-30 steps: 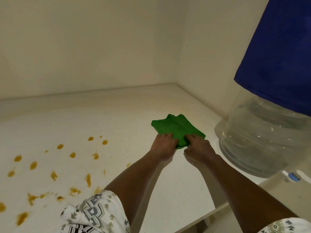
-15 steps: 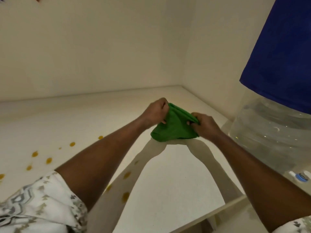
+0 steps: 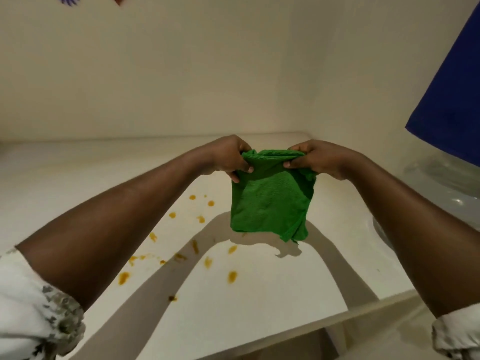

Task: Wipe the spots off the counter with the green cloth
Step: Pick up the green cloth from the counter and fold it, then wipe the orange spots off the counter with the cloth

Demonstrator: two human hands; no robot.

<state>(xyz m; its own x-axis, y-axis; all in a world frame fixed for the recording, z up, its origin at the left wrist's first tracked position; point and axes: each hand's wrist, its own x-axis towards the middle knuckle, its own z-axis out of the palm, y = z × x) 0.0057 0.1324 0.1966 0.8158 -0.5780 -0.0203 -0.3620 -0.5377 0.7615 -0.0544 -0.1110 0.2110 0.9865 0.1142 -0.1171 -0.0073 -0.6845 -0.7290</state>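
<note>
- Head view: left hand point(image 3: 228, 158) pinches the upper left corner of the green cloth point(image 3: 270, 201), thumb in front and fingers curled behind the fold.
- Right hand point(image 3: 315, 158) grips the upper right corner likewise, thumb pressed on the front face, remaining fingers closed behind the fabric.
- Cloth hangs between both hands, held clear above the counter point(image 3: 272, 289); it appears folded over, with a loose corner trailing at the lower right. Its shadow falls on the surface directly beneath.
- Orange-brown spots point(image 3: 232, 276) lie scattered on the counter below and to the left of the cloth, none yet covered by it; some are hidden behind the left forearm.
- A clear water jug point(image 3: 441, 178) stands at the right edge, with blue fabric point(image 3: 454, 94) hanging above it.
- Judgement: the step in hand is preparing the cloth. Done well, it is gathered into a flat pad, lowered onto the nearest spots, and drawn with firm even pressure toward the person, keeping the trailing corner tucked so it does not smear residue.
</note>
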